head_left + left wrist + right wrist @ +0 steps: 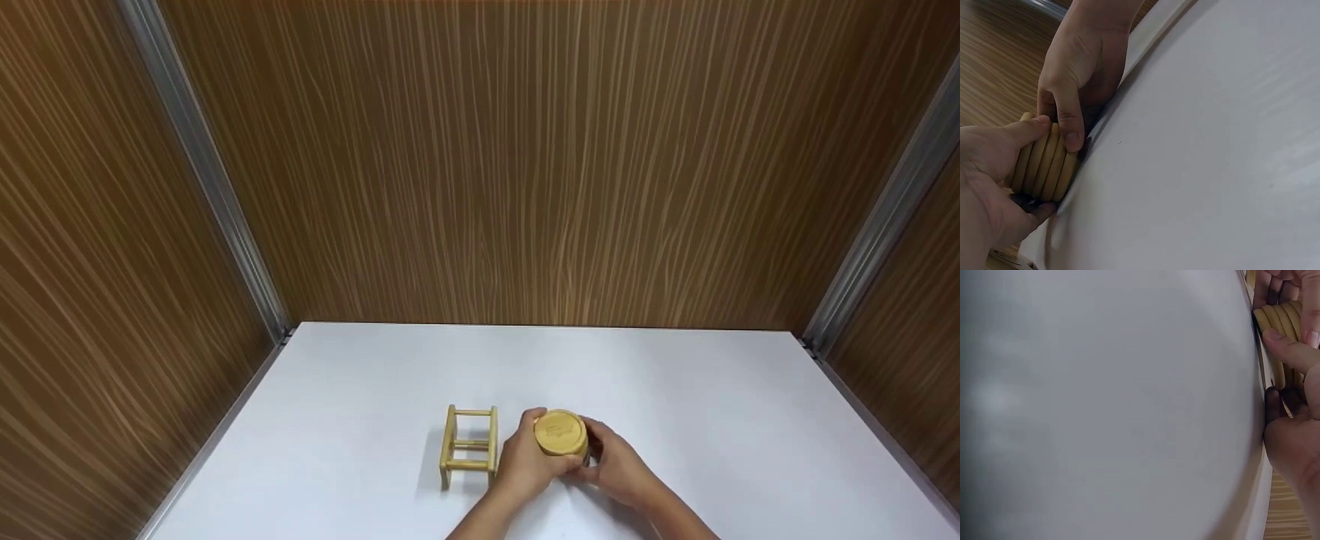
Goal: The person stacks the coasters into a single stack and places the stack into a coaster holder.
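Observation:
A stack of several round wooden coasters (561, 432) stands on the white table, its top disc facing up with a faint engraved mark. My left hand (523, 459) grips the stack from the left, thumb across its near side. From the right, my right hand (619, 466) holds the same stack, its thumb on the near side and fingers behind. The left wrist view shows the coaster edges (1044, 163) lined up between both hands. To the left of my left hand is a small wooden rack (469, 464) with thin rails.
The white tabletop (360, 420) stretches to both sides and behind the hands. Wood-grain panels (480, 165) rise at the back and sides, with metal corner posts (217, 172) where they meet.

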The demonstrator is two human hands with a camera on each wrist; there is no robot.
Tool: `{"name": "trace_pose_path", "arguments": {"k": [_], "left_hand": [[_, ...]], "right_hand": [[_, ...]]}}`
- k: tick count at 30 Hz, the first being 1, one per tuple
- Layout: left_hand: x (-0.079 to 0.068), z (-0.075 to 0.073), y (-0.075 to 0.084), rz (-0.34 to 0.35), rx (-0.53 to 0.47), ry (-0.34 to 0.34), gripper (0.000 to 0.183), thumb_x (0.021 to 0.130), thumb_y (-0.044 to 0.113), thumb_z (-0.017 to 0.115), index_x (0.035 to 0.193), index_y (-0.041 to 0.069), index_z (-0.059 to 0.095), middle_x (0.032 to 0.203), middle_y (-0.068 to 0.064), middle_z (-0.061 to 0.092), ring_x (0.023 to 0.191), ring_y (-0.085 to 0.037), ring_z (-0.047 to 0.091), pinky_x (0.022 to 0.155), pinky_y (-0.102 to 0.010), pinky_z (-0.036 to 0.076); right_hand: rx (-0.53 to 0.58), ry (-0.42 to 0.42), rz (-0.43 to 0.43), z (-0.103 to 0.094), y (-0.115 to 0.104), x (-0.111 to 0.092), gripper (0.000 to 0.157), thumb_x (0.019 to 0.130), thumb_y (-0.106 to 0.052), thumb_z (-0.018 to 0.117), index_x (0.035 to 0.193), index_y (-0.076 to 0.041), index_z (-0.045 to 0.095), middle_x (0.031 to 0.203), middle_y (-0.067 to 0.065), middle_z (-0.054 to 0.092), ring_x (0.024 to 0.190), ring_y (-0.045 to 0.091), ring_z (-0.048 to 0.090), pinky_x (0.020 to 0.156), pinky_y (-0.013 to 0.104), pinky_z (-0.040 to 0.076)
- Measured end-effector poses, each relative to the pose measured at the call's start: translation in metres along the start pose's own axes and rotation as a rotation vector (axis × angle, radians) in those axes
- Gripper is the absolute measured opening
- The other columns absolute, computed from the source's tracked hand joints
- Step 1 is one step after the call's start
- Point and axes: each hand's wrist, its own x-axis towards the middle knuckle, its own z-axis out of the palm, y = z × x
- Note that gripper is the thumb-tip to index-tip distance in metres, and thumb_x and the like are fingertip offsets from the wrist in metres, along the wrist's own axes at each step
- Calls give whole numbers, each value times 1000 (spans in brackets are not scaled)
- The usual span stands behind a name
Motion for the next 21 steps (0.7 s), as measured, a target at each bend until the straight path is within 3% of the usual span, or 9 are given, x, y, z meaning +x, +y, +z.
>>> {"name": "trace_pose_path", "arguments": {"k": [7, 14, 21], "left_hand": [[-1, 0, -1, -25, -99, -16, 92, 71, 28, 104, 147, 16, 54, 140, -15, 73, 130, -30, 69, 113, -55, 55], [-3, -1, -3, -63, -277, -86, 93, 75, 25, 102, 151, 11, 50, 138, -11, 74, 128, -24, 69, 114, -52, 55], [-4, -1, -7, -89, -465, -141, 88, 80, 21, 99, 151, 9, 49, 135, -13, 74, 120, -20, 71, 101, -36, 64]], "right_hand": [[10, -25, -19, -10, 2, -5, 91, 81, -15, 96, 157, 1, 49, 153, 26, 57, 141, 49, 61, 119, 54, 54], [191, -116, 12, -18, 6, -8, 96, 84, -9, 93, 163, 1, 40, 163, 31, 39, 143, 54, 58, 105, 30, 64], [318, -126, 52, -22, 4, -14, 95, 86, -6, 89, 165, -3, 37, 171, 32, 25, 146, 55, 54, 101, 31, 65]]}}
